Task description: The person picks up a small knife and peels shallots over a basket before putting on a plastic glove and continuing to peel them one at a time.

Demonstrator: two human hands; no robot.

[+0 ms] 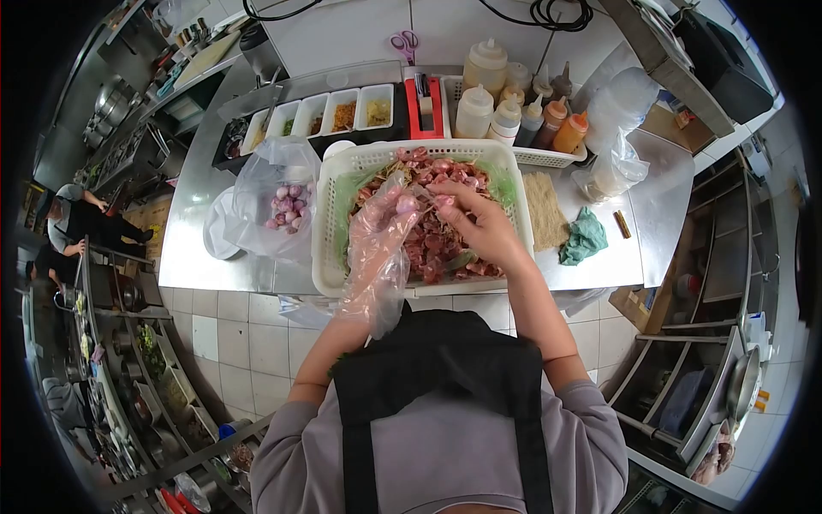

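Over a white plastic basket (328, 214), my left hand (381, 227) wears a clear plastic glove and grips a pale pink shallot (407, 205) at its fingertips. My bare right hand (479, 221) is close beside it, thumb and fingers pinched on a reddish-pink piece of shallot skin (444, 200). Beneath both hands, a heap of unpeeled shallots and loose skins (428, 248) fills the basket, which is lined with a green bag (342, 193). To the left, a clear plastic bag (257, 180) holds several smooth, peeled shallots (289, 208).
Behind the basket stand white trays of chopped ingredients (344, 114), a red tape dispenser (425, 107) and a crate of squeeze bottles (505, 116). A brown cloth (545, 210) and a green cloth (584, 236) lie on the right. Other people (77, 218) stand at far left.
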